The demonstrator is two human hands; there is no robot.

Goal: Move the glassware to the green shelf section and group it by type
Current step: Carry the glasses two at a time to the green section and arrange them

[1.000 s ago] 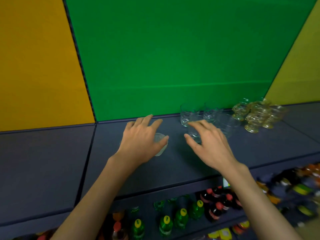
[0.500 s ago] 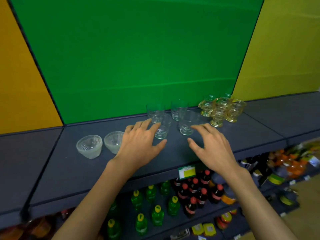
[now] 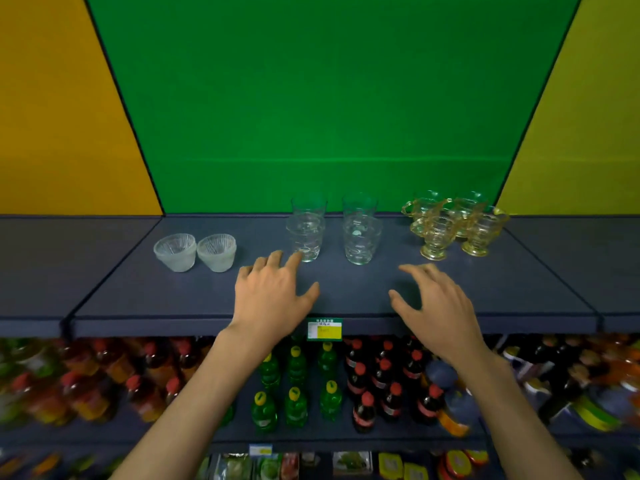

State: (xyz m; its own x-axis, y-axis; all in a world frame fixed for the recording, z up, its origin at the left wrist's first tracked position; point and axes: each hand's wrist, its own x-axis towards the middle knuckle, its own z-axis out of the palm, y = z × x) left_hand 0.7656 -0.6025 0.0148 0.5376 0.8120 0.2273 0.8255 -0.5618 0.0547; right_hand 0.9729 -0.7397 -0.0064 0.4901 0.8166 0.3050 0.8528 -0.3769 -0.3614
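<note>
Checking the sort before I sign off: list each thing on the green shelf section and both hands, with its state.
frosted bowls: two, upright, side by side, at left.
clear tumblers: four, upright, two rows, in the middle.
amber cups: four, upright, clustered at right.
left hand: fingers spread, holding nothing, fingertip at the front-left tumbler's base.
right hand: fingers spread, holding nothing.

1. A green and yellow price tag (image 3: 324, 329) is fixed to the front edge of the grey shelf (image 3: 346, 325); its print is too blurred to read.
2. A small pale tag (image 3: 260, 450) sits on the lower shelf edge; its print is illegible.
3. The labels on the dark red-capped bottles (image 3: 381, 382) are too small to make out.
</note>
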